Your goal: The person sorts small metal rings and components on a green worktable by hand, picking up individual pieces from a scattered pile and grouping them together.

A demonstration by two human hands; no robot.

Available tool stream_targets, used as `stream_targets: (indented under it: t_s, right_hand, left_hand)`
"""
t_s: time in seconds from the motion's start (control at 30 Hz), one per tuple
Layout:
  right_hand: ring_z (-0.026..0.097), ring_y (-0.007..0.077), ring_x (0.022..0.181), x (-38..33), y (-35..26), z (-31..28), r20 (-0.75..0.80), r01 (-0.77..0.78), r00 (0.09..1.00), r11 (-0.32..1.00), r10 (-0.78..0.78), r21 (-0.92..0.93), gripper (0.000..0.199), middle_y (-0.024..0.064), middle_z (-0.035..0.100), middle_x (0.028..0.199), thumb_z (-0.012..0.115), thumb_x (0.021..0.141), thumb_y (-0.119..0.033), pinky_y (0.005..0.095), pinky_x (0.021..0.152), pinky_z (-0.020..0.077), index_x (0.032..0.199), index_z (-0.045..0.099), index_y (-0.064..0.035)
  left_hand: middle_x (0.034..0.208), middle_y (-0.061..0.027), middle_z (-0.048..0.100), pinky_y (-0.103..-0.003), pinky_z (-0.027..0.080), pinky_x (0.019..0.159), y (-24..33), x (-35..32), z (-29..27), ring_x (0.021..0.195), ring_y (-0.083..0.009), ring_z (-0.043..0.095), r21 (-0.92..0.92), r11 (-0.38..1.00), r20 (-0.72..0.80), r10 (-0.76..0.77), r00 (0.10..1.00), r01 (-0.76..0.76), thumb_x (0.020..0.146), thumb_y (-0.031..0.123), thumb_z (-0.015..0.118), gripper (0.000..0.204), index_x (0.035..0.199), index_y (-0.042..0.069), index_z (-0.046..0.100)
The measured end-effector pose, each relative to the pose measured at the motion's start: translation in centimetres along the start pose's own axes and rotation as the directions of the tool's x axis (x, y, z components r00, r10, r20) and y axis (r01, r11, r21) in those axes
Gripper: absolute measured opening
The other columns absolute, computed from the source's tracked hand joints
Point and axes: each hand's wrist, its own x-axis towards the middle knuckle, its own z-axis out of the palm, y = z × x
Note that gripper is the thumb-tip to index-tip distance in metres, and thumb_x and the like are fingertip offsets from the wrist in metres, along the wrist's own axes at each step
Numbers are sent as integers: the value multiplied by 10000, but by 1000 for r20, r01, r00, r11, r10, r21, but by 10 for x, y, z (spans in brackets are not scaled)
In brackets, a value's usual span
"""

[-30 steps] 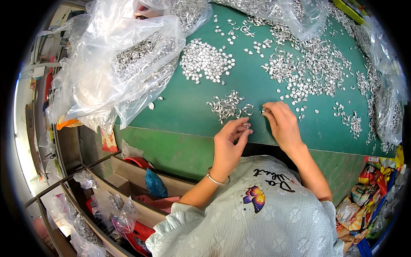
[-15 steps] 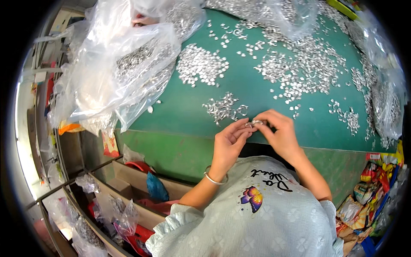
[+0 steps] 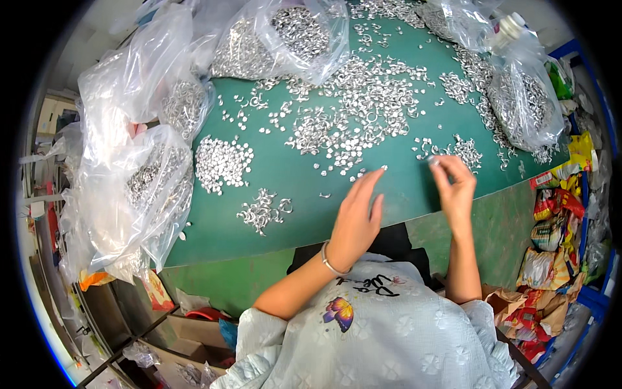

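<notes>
My left hand (image 3: pixel 358 217), a bangle at its wrist, reaches over the green tabletop (image 3: pixel 285 175) with fingers stretched out and thumb apart. Its fingertips are beside a small silvery piece (image 3: pixel 384 167) at the near edge of the large middle pile (image 3: pixel 363 107). To the right, my right hand (image 3: pixel 455 185) is closed in a pinch on a small silvery metal piece (image 3: pixel 433 160), its exact shape too small to make out. That pinch is next to a small heap of curved silvery pieces (image 3: pixel 466 152). Left of my left hand lies one loose curved piece (image 3: pixel 324 195).
A heap of small silvery pieces (image 3: pixel 223 164) and one of open-ring pieces (image 3: pixel 262 211) lie at left. Clear plastic bags of metal pieces (image 3: pixel 159 188) crowd the left side, the far edge and the right (image 3: pixel 528 104). Colourful packets (image 3: pixel 551 227) stand beyond the right edge.
My hands, fingertips together before, are now apart: the left stretches forward, the right has gone to the right-hand heap. The view has swung right, so the table appears further left.
</notes>
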Motion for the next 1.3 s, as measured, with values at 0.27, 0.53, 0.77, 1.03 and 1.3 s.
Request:
stream_targets:
  t_s: [0.27, 0.53, 0.77, 1.03, 1.3]
  right_hand:
    - [567, 292, 845, 40, 57, -35, -128, 40, 982, 809, -141, -586, 157, 144, 600, 928, 673, 807, -21, 384, 768, 458, 961, 673, 8]
    - [537, 292, 1088, 40, 42, -3, 117, 307, 950, 793, -290, -527, 172, 86, 599, 1105, 676, 799, -59, 426, 937, 372, 969, 667, -37]
    - [538, 252, 1007, 25, 39, -10, 59, 325, 942, 853, -330, -409, 184, 62, 594, 1023, 716, 780, -132, 397, 862, 379, 938, 647, -68]
    - [531, 253, 952, 8, 50, -11, 86, 323, 943, 830, -320, -455, 151, 43, 583, 973, 730, 748, -98, 396, 829, 376, 857, 631, -65]
    - [537, 288, 1132, 31, 49, -16, 142, 360, 933, 831, -331, -425, 212, 83, 604, 1097, 710, 758, -60, 441, 948, 374, 956, 634, -44]
  left_hand:
    - [1554, -89, 243, -721, 193, 1025, -37, 3, -28, 1397, -471, 186, 849, 517, 81, 86, 993, -114, 853, 362, 650, 673, 1438, 136, 404]
    - [1543, -90, 261, -716, 204, 1024, -42, 45, -19, 1392, -453, 201, 822, 483, 202, 246, 948, -301, 843, 389, 666, 552, 1325, 154, 537]
    - [1446, -103, 388, -684, 187, 1063, -51, 74, -11, 1374, -382, 290, 808, 530, 77, 341, 937, -259, 870, 158, 645, 339, 1201, 113, 595]
    - [1469, -103, 387, -675, 190, 1065, -46, 80, 16, 1384, -343, 306, 820, 434, 237, 336, 912, -373, 878, 111, 590, 385, 1261, 85, 558]
    - [1395, -125, 468, -591, 233, 1102, -27, 108, 68, 1343, -319, 374, 655, 464, 430, 420, 799, -596, 888, 91, 563, 352, 1236, 42, 567]
